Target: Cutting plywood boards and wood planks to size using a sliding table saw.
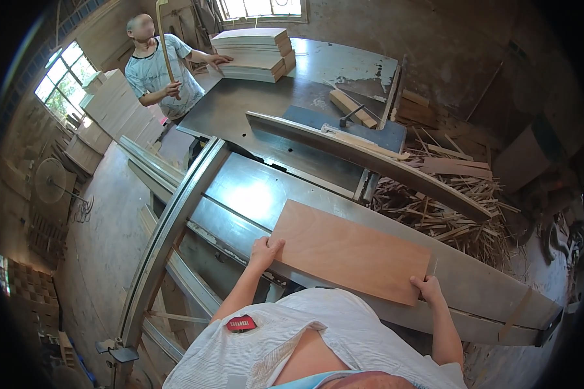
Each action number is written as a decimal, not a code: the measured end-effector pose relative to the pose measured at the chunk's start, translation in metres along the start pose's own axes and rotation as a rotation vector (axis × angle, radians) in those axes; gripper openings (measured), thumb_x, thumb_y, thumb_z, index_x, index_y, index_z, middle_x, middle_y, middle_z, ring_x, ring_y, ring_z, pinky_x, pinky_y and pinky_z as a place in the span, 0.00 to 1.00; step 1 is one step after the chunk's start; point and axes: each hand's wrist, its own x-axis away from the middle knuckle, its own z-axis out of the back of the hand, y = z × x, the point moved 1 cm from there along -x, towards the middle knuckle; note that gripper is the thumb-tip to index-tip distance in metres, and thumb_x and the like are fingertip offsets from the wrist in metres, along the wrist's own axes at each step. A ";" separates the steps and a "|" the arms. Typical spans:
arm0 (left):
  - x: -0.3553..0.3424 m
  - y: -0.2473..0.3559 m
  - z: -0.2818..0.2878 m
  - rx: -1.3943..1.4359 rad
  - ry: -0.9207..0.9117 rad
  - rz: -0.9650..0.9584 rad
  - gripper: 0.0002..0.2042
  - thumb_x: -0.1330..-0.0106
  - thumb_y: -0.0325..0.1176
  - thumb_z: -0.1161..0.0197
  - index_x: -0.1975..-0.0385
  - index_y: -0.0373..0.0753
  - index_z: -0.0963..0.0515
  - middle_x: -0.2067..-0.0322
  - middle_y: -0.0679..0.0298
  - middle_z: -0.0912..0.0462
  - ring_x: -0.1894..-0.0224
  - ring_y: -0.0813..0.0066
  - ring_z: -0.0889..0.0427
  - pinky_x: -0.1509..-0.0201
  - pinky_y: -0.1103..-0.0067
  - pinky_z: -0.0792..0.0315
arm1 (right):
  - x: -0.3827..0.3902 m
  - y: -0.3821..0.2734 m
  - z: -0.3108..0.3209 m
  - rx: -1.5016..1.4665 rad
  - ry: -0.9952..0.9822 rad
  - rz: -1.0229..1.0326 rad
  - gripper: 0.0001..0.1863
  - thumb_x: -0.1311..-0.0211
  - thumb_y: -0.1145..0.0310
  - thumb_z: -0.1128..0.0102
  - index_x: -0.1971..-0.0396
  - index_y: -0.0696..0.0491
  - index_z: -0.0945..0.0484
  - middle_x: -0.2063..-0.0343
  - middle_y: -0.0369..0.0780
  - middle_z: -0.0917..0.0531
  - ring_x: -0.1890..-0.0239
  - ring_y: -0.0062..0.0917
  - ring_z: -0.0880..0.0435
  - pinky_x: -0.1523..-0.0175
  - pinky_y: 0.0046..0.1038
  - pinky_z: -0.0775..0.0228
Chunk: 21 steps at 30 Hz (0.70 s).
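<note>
A rectangular reddish-brown wooden board (353,249) lies over the metal saw table (240,178) in front of me. My left hand (264,253) grips its left end, thumb on top and fingers out of sight at the edge. At the right end, my right hand (427,289) holds the board's near corner in the same way, its fingers partly hidden. Beyond the board a long straight fence (370,165) runs slantwise across the table, apart from the board's far edge.
A co-worker (165,74) stands at the far left, one hand on a stack of boards (253,55), the other holding a curved wooden strip (165,48). Offcuts (435,194) heap beyond the fence. A metal rail frame (169,240) juts out on my left.
</note>
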 end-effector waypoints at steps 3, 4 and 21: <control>0.000 -0.001 0.001 -0.020 0.006 -0.009 0.35 0.39 0.61 0.36 0.51 0.30 0.20 0.51 0.43 0.21 0.44 0.47 0.25 0.39 0.62 0.30 | 0.000 0.001 0.000 -0.006 0.001 0.020 0.27 0.46 0.59 0.25 0.55 0.66 0.21 0.63 0.46 0.15 0.65 0.32 0.13 0.63 0.36 0.18; 0.000 0.000 0.001 -0.022 0.024 0.003 0.35 0.39 0.61 0.36 0.51 0.30 0.20 0.51 0.43 0.21 0.44 0.47 0.25 0.39 0.62 0.30 | 0.000 0.002 0.000 0.003 -0.025 0.050 0.27 0.46 0.59 0.25 0.55 0.66 0.21 0.63 0.46 0.15 0.65 0.32 0.13 0.63 0.36 0.18; 0.007 0.009 0.002 -0.021 0.027 -0.012 0.35 0.40 0.61 0.34 0.51 0.29 0.20 0.51 0.42 0.21 0.46 0.48 0.23 0.41 0.63 0.29 | -0.005 0.009 0.005 -0.016 -0.015 0.013 0.28 0.47 0.58 0.25 0.55 0.66 0.21 0.63 0.45 0.15 0.64 0.32 0.13 0.63 0.37 0.18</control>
